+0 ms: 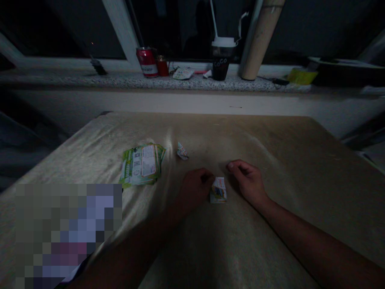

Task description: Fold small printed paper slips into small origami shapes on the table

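A small folded printed paper lies on the cloth-covered table. My left hand is at its left edge, thumb and index finger pinched together at the paper's upper left corner. To the right of the paper, apart from it, my right hand is closed with thumb and fingertips together; anything between them is too small to make out. A small folded paper piece stands farther back, left of centre. Left of my left hand lies a stack of green printed sheets.
On the stone windowsill stand a red can, a small red jar, a dark lidded cup with straw, a cardboard tube and a yellow item. A blurred-out patch covers the table's lower left.
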`<state>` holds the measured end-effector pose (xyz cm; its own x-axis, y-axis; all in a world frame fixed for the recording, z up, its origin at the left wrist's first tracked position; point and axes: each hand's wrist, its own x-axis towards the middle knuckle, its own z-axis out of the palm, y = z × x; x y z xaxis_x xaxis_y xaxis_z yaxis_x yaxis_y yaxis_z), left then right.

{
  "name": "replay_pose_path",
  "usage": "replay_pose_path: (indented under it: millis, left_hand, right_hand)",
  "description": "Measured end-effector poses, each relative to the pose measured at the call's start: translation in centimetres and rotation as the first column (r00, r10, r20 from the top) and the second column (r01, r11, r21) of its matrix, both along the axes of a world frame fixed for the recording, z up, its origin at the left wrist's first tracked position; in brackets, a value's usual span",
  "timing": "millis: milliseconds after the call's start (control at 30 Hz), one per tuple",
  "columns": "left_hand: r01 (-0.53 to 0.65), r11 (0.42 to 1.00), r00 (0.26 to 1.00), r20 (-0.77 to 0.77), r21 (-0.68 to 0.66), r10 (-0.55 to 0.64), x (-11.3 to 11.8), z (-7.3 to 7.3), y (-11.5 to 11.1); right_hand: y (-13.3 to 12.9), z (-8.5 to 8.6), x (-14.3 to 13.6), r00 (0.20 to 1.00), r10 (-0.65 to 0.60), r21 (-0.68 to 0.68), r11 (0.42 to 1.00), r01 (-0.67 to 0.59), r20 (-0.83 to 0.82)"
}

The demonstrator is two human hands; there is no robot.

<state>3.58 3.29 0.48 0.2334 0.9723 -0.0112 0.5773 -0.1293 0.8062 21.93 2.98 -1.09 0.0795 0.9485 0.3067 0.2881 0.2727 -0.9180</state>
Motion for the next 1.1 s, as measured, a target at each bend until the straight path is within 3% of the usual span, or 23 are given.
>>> replay_pose_path:
  millis: [133,233,400,600,800,1100]
  left_hand:
    - [0.016,0.999,0.997,-0.081,0.030,-0.013,-1.1,-0.4,-0.4]
    - [0.031,0.998,0.992,-0.125,0.058,-0.024,-1.4,-0.7,-0.6]
    - [0.104,0.982,0.970,-0.235,0.155,-0.066,-1.4,-0.7,-0.8]
    - [0.133,0.976,0.963,-0.257,0.170,-0.086,-1.5,-0.5,-0.7]
    - [0.270,0.937,0.918,-0.355,0.223,-0.179,-1.9,-0.8,-0.7]
    - [0.323,0.918,0.883,-0.423,0.230,-0.204,-1.9,-0.7,-0.7]
  right_hand:
    - [-0.8,0.2,0.9,0.987,0.127,0.036,0.991,-0.131,0.100]
    - [-1.0,0.1,1.2,0.914,0.235,0.099,0.955,-0.281,0.330]
    - [-0.7,-0.3,1.4,0.782,0.261,0.127,0.909,-0.396,0.566]
    - [-0.5,-0.2,1.4,0.745,0.267,0.120,0.899,-0.421,0.612]
    - [-0.6,-0.2,1.4,0.746,0.265,0.103,0.908,-0.406,0.611]
    - [-1.0,-0.1,1.5,0.736,0.276,0.062,0.916,-0.397,0.618]
